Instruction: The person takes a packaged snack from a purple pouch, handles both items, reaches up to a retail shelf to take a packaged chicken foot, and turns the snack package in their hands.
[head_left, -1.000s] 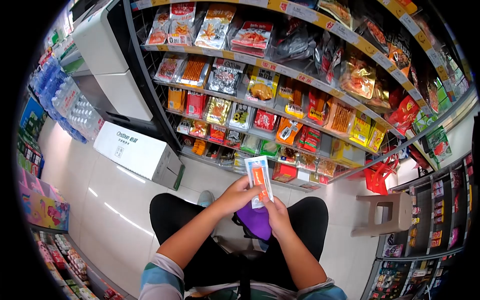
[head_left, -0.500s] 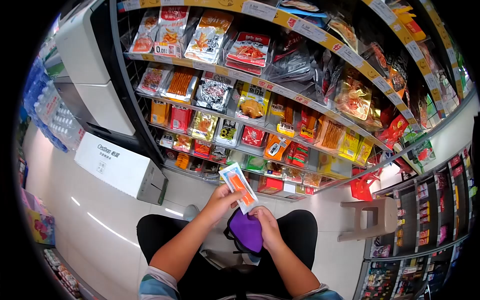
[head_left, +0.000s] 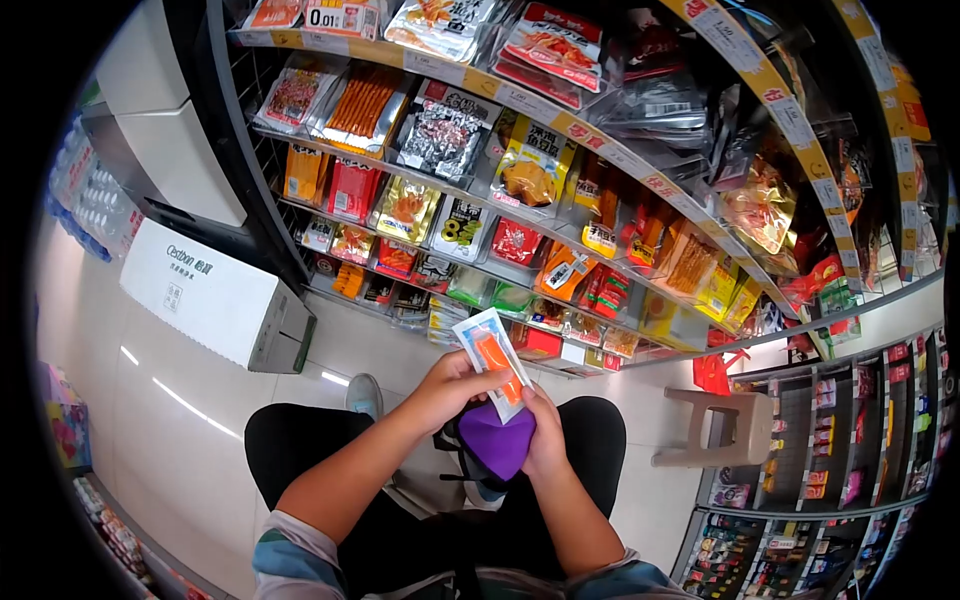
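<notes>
1. Closest to us, the right hand (head_left: 545, 435) has its fingers partly curled around the side of a purple cloth item (head_left: 495, 445) with black straps; its thumb and fingertips meet the packet's lower edge.
2. Our left hand (head_left: 445, 393) has its fingers closed in a pinch on the packet (head_left: 492, 352), thumb across the front, the others behind.
3. That packet, white and blue with an orange piece showing, leans at a tilt between our hands, just above the purple cloth. We judge it picked up but unopened: we make out no tear. Whether anything is left to do with it, we cannot tell.
4. Below, between our black-clad knees (head_left: 590, 440), a shoe (head_left: 364, 395) rests on the pale floor (head_left: 340, 350).
5. Farther off, we face a rack (head_left: 545, 107) of snack packs, with a white carton (head_left: 195, 295) to the left and a beige stool (head_left: 735, 430) to the right.
</notes>
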